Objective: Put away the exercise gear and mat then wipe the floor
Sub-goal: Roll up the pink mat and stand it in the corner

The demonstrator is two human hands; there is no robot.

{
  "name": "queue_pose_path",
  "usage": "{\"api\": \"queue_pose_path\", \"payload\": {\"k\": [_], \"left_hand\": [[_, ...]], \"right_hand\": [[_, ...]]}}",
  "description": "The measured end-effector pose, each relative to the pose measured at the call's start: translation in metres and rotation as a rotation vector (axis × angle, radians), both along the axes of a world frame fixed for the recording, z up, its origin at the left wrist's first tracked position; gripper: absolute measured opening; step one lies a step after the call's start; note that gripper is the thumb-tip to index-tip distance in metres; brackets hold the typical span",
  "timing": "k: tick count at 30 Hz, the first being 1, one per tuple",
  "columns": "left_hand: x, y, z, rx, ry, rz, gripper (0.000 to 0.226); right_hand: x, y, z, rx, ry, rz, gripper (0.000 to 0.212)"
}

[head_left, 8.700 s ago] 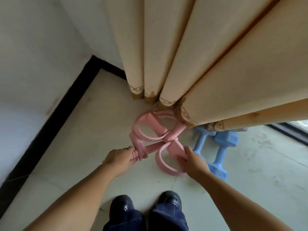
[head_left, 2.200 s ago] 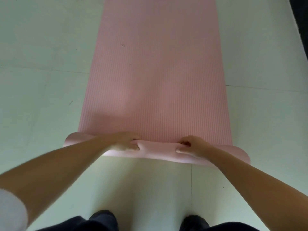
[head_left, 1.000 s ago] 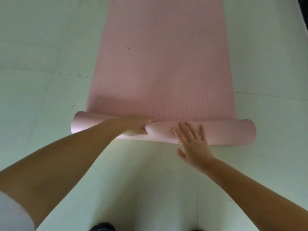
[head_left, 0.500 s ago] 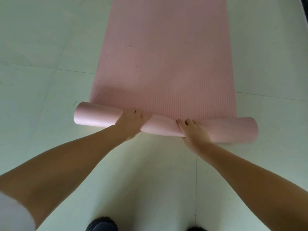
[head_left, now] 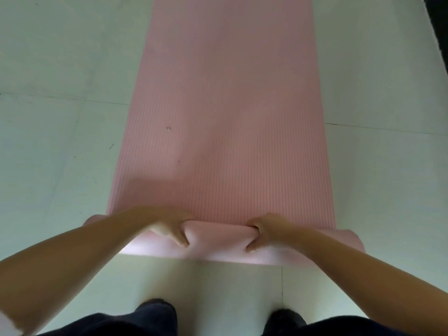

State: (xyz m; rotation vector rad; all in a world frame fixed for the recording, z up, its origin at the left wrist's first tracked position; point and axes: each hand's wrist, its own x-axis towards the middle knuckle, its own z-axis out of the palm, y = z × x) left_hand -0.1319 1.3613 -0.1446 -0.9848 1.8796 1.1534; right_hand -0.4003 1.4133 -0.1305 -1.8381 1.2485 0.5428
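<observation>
A pink mat (head_left: 225, 112) lies flat along the pale tiled floor (head_left: 55, 69), its near end rolled into a thick tube just ahead of the person's dark shoes (head_left: 155, 309). The left hand (head_left: 169, 226) grips the roll left of its middle, fingers (head_left: 180, 236) curled around it and clamped on the foam. The right hand (head_left: 264, 229) grips it right of the middle, fingers likewise clamped on the roll.

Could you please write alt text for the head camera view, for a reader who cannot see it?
Both hands, left and right, grip the rolled near end of a pink mat that stretches away flat over a pale tiled floor. Dark shoes show at the bottom edge.
</observation>
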Motion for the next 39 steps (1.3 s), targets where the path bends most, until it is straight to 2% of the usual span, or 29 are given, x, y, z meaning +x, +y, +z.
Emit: {"api": "queue_pose_path", "payload": {"k": [3,5,7,10,12,14,16,18,20,21,22,24,26,28,31,33,36,39], "left_hand": [[0.010,0.007,-0.008,-0.021,0.005,0.122,0.069],[0.011,0.008,-0.006,-0.139,-0.013,0.021,0.082],[0.010,0.012,0.002,-0.325,0.005,-0.110,0.090],[0.007,0.031,0.011,-0.750,0.207,-0.312,0.079],[0.002,0.052,0.006,-0.860,0.283,-0.421,0.074],[-0.001,0.071,0.001,-0.808,0.278,-0.487,0.088],[-0.003,0.078,-0.005,-0.698,0.178,-0.472,0.109],[-0.009,0.067,-0.005,-0.664,0.092,-0.420,0.116],[-0.017,0.041,-0.003,-0.582,0.105,-0.375,0.105],[-0.020,0.028,0.001,-0.484,0.096,-0.347,0.099],[-0.023,0.016,0.007,-0.392,0.085,-0.283,0.096],[-0.029,-0.003,0.014,-0.287,0.072,-0.193,0.097],[-0.031,-0.012,0.015,-0.218,0.063,-0.138,0.098],[-0.029,-0.014,0.014,-0.233,0.045,-0.137,0.100],[-0.021,-0.016,0.021,-0.346,0.047,-0.119,0.095],[-0.018,-0.016,0.025,-0.421,0.057,-0.092,0.089],[-0.023,-0.006,0.029,-0.472,0.012,-0.066,0.092],[-0.030,0.007,0.026,-0.572,0.016,-0.136,0.074]], "right_hand": [[-0.002,-0.007,-0.011,0.124,-0.038,-0.082,0.047],[-0.004,-0.016,-0.015,0.185,-0.063,-0.123,0.047],[-0.005,-0.026,-0.017,0.272,-0.067,-0.135,0.048],[-0.004,-0.036,-0.019,0.339,-0.038,-0.095,0.048],[-0.003,-0.036,-0.019,0.335,-0.046,-0.099,0.049],[-0.004,-0.028,-0.021,0.286,-0.059,-0.112,0.052],[-0.008,-0.017,-0.021,0.181,-0.049,-0.119,0.058],[-0.015,-0.005,-0.019,-0.136,-0.031,-0.097,0.063],[-0.023,0.007,-0.018,-0.598,-0.088,-0.050,0.057],[-0.024,0.013,-0.016,-0.755,-0.121,-0.002,0.053],[-0.024,0.019,-0.016,-0.819,-0.133,0.066,0.052],[-0.020,0.032,-0.018,-0.797,-0.091,0.193,0.064],[-0.015,0.036,-0.020,-0.707,-0.017,0.196,0.088],[-0.014,0.029,-0.023,-0.683,0.022,0.175,0.096],[-0.015,0.009,-0.018,-0.655,-0.003,0.171,0.078],[-0.017,-0.009,-0.010,-0.515,-0.044,0.104,0.066],[-0.013,-0.027,0.004,-0.335,-0.081,-0.010,0.057],[-0.009,-0.013,0.008,-0.317,-0.113,-0.035,0.053]]}}
